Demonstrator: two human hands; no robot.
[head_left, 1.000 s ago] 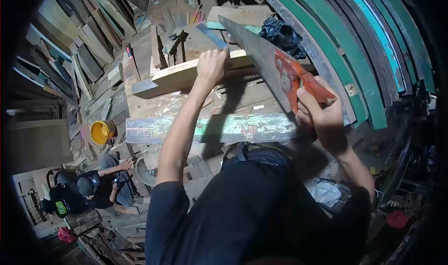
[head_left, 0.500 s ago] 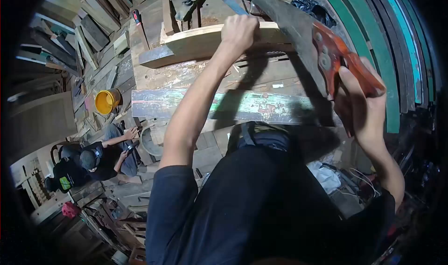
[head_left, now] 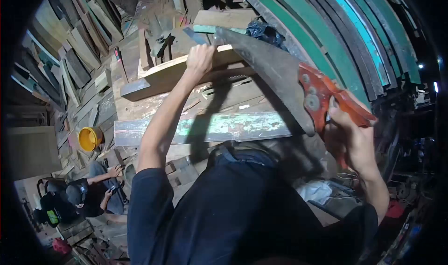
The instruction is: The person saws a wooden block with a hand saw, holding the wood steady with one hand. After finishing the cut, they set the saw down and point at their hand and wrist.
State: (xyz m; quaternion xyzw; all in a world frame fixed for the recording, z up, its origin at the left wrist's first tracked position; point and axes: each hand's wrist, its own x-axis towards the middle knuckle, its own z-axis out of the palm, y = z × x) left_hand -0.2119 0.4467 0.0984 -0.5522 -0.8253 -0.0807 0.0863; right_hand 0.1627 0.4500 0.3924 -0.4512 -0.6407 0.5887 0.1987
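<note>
A handsaw with an orange-red handle (head_left: 321, 94) is gripped in my right hand (head_left: 350, 136). Its wide grey blade (head_left: 266, 55) slants up and left, and the tip is near the far end of a thick wooden beam (head_left: 163, 73). My left hand (head_left: 200, 59) is closed over the beam's top edge, though its fingertips are hidden. Behind that hand, a flat bluish metal strip (head_left: 193, 35) points away. In front of the beam lies a board with worn green and white paint (head_left: 233, 126).
Curved green planks (head_left: 289, 13) are stacked at right. A screwdriver (head_left: 118, 57), a yellow bucket (head_left: 90, 138) and leaning boards (head_left: 79, 71) are at left. Another person (head_left: 91, 195) sits lower left. A black plastic bag (head_left: 266, 31) lies beyond the saw.
The view has shifted, so the beam and bench appear lower and further left. My right hand still holds the saw, and my left hand stays on the beam.
</note>
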